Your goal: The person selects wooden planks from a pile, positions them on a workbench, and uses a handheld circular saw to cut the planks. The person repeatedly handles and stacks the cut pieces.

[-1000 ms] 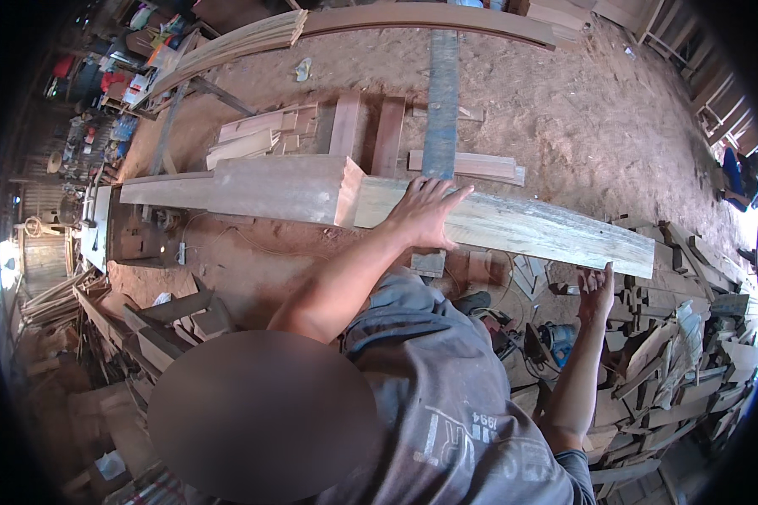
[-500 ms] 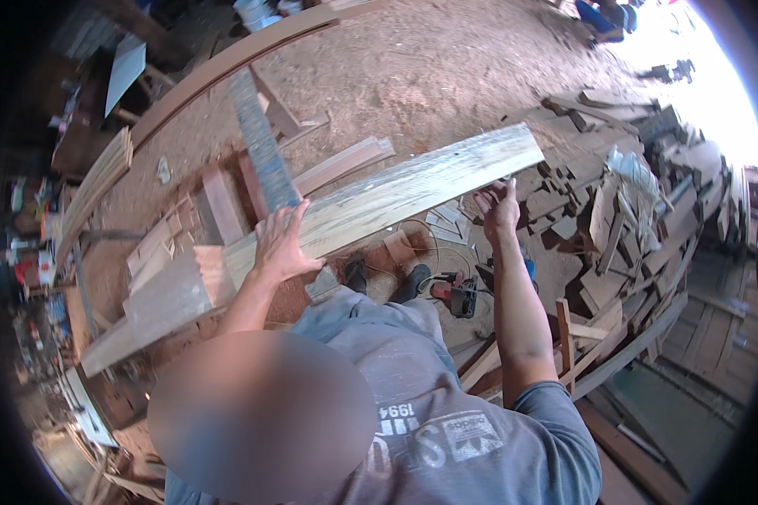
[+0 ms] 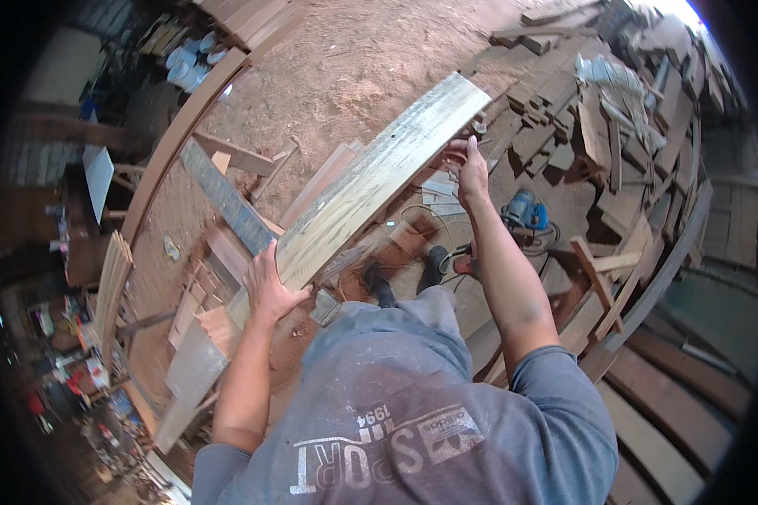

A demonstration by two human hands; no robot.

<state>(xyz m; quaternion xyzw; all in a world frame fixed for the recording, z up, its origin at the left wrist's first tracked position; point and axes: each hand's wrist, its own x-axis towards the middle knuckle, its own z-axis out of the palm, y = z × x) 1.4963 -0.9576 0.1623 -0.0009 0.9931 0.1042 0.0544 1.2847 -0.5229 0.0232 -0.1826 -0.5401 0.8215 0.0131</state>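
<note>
Clearly, the left hand (image 3: 269,295) is spread over the near stretch of a long, pale, grey-streaked wooden board (image 3: 379,185), thumb apart from the fingers. The right hand (image 3: 472,177) is half curled at its right edge, near the far end; whether it pinches the wood I can't tell. So the board slants between them, in hand, with no fresh cut showing; what is left to do I can't judge. Off past the left fingers runs a flat blue-grey wooden beam (image 3: 227,194), and below that hand lies a thick grey timber (image 3: 195,358). Right of the right hand sit a blue power tool (image 3: 525,210) and heaped brown wood offcuts (image 3: 615,126). The left hand hides the board's near end; the right fingertips are hard to make out.
</note>
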